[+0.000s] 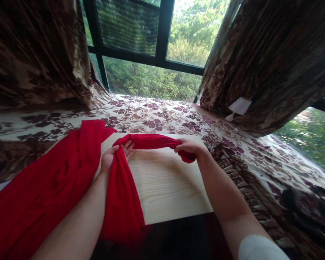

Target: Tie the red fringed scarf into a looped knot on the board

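A long red cloth (151, 141) is stretched between my two hands above a pale wooden board (173, 180). My left hand (109, 157) holds the cloth where it bends, between the thumb and the fairly straight fingers. From there a wide part hangs down over the board's front left corner. At the other end, my right hand (188, 146) is closed around the cloth, and a bunched bit dangles below the fingers. More red fabric (59, 169) lies heaped to the left; whether it joins the held piece, I cannot tell.
Floral fabric (157, 113) covers the ledge behind the board. Patterned curtains (35, 54) hang on both sides of a dark-framed window (161, 32). A small white lamp (240, 105) stands at the back right. Blurred dark items (300, 206) lie at the right.
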{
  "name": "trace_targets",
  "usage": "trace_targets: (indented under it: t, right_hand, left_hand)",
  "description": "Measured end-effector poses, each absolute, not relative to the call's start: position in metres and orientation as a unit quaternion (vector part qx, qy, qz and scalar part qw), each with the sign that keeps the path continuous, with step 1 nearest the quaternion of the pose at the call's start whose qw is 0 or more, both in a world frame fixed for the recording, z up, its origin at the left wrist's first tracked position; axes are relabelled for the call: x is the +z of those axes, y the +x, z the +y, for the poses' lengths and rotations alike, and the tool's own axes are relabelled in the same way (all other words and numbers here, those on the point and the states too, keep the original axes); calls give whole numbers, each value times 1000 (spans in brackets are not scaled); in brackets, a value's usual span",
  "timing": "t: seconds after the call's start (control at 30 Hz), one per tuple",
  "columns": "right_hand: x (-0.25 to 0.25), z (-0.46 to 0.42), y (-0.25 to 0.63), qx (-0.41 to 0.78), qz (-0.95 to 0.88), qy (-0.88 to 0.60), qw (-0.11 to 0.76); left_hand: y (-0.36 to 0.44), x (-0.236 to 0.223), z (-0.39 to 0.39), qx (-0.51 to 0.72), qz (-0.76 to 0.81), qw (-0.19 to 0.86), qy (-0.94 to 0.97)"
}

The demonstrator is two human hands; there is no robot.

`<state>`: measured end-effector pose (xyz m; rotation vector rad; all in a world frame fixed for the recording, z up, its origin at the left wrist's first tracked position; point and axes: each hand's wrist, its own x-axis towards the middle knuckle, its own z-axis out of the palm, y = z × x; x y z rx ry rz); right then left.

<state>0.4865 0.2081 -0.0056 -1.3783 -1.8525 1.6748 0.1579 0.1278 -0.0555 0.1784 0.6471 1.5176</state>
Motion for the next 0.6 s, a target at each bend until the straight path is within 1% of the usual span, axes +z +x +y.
trace_targets:
  t: [0.07,0.13,0.23,0.43,0.5,0.6]
  right_hand:
    - [-21,202,478,592,-600,-476,253]
    - [-33,198,471,613,-568,-463,295]
    - [-43,194,467,640,-566,-429,293]
    - [-40,189,472,652,-553,-411,315]
    - [-41,190,473,655,-562,-389,322]
    - [-47,194,474,647,-575,-362,346]
  left_hand:
    - [160,-53,127,664,310,677,71]
    - [162,-52,126,654,328,678,70]
    - [164,-54,127,654,338,673,78]
    - [165,-59,148,627,377,673,107]
    - [169,-53,158,617,377,678,130]
    - [179,-36,175,618,330,689,188]
